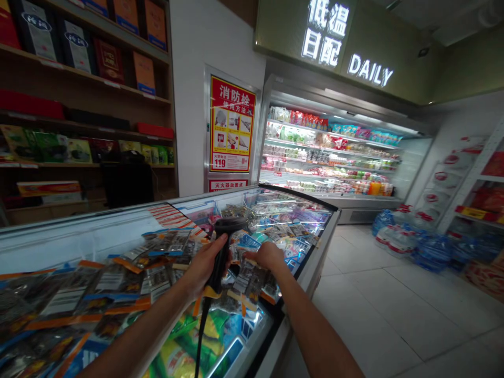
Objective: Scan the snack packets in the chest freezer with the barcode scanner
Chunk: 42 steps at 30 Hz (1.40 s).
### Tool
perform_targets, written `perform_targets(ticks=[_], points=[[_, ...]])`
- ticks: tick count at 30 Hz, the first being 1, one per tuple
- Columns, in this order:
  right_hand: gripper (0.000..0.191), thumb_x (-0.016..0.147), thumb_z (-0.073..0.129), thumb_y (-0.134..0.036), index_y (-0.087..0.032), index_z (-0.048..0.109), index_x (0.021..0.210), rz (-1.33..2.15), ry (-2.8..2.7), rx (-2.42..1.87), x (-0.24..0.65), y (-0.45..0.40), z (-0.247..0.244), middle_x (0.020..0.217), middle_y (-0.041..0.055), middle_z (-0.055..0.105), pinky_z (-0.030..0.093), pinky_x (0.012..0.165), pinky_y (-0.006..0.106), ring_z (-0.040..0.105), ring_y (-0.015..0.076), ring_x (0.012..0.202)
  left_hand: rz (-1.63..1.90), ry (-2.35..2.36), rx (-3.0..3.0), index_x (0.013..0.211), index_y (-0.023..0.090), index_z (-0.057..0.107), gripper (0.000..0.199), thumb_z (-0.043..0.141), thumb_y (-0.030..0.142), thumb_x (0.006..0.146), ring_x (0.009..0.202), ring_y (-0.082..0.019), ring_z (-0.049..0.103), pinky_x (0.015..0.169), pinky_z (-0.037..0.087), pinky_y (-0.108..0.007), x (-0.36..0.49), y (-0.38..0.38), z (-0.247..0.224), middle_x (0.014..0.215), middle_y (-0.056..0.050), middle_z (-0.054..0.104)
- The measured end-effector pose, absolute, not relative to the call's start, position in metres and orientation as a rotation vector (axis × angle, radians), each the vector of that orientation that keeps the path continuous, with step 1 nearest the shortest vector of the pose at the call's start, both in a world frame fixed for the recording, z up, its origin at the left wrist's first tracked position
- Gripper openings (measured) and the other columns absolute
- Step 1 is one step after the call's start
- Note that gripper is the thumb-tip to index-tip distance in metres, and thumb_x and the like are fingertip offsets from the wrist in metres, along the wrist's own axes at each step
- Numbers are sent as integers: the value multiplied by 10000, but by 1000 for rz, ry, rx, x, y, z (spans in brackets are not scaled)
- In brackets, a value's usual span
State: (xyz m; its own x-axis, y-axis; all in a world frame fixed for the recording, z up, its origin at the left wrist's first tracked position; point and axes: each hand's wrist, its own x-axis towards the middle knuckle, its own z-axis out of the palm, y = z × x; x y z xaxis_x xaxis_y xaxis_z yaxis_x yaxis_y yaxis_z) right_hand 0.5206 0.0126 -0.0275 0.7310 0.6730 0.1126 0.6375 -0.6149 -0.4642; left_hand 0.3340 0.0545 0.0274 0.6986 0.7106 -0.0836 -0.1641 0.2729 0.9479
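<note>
My left hand (208,262) is wrapped round the handle of a black barcode scanner (219,262) with a yellow-brown base, held upright over the chest freezer. A black cable hangs down from the scanner's lower end. Just right of it, my right hand (268,256) has its fingers closed on the top of a clear packet (248,278) with a printed label. That packet hangs over other packets, and its contents look dark and blurred. Similar packets (114,281) with orange and blue edges lie in a heap to the left.
The freezer's dark rim (315,247) runs along my right side. Below the scanner lie green and yellow bags (189,341). A lit dairy cooler (331,142) stands at the back. Water bottles (431,252) stand on the tiled floor at right; shelves of boxed goods (82,79) rise at left.
</note>
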Motion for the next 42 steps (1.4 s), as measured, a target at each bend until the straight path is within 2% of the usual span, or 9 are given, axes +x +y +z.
perform_targets(ticks=[2, 5, 9, 12, 16, 20, 26, 31, 42], points=[[409, 412, 688, -564, -180, 557, 462, 140, -1021, -2324, 519, 17, -33, 597, 76, 604, 373, 606, 315, 579, 246, 700, 632, 549, 1176, 682, 141, 545, 349, 570, 488, 661, 388, -74, 472, 347, 359, -175, 334, 56, 26, 528, 3, 553], [313, 380, 751, -354, -178, 494, 410, 255, -870, -1989, 524, 24, -39, 448, -12, 492, 338, 516, 250, 524, 168, 562, 636, 533, 1221, 639, 140, 530, 388, 574, 526, 632, 383, -73, 464, 347, 351, -178, 335, 59, 24, 515, 4, 546], [175, 584, 611, -309, -174, 557, 682, 214, -668, -1791, 532, 25, -41, 523, -37, 494, 358, 476, 219, 498, 119, 526, 677, 564, 1230, 652, 149, 520, 395, 602, 532, 593, 382, -77, 468, 352, 353, -183, 337, 62, 21, 516, 9, 554], [301, 610, 563, -234, -189, 508, 903, 271, -493, -1584, 535, 20, -37, 590, -43, 517, 413, 464, 223, 524, 117, 523, 683, 570, 1229, 660, 149, 525, 393, 607, 527, 588, 381, -81, 470, 353, 353, -188, 337, 62, 22, 516, 6, 560], [305, 531, 572, -105, -197, 479, 806, 450, -266, -1215, 538, 16, -35, 530, -70, 506, 470, 444, 260, 527, 121, 470, 673, 555, 1260, 611, 139, 530, 391, 593, 525, 606, 376, -78, 467, 363, 354, -186, 336, 60, 23, 495, -1, 553], [268, 530, 571, -94, -198, 468, 754, 487, -221, -1113, 543, 17, -37, 542, -65, 556, 508, 481, 285, 559, 125, 481, 633, 544, 1261, 567, 134, 522, 406, 588, 533, 606, 375, -77, 466, 360, 345, -184, 335, 57, 24, 487, -8, 546], [206, 604, 609, -221, -197, 464, 748, 460, -144, -961, 555, 18, -41, 609, -26, 615, 511, 543, 255, 633, 145, 600, 611, 556, 1227, 642, 142, 529, 397, 598, 530, 599, 388, -79, 474, 350, 337, -176, 334, 51, 29, 518, -2, 558], [299, 593, 641, -176, -212, 449, 820, 424, -124, -910, 559, 16, -41, 633, -48, 624, 505, 546, 241, 637, 130, 572, 564, 536, 1253, 631, 143, 524, 411, 604, 543, 587, 378, -81, 475, 341, 338, -177, 336, 50, 27, 500, -1, 550], [237, 617, 608, -128, -208, 492, 808, 457, -160, -892, 555, 16, -40, 597, -46, 633, 506, 513, 230, 637, 128, 558, 536, 509, 1277, 669, 136, 552, 401, 603, 528, 608, 395, -83, 484, 349, 346, -178, 335, 50, 25, 525, -10, 565]])
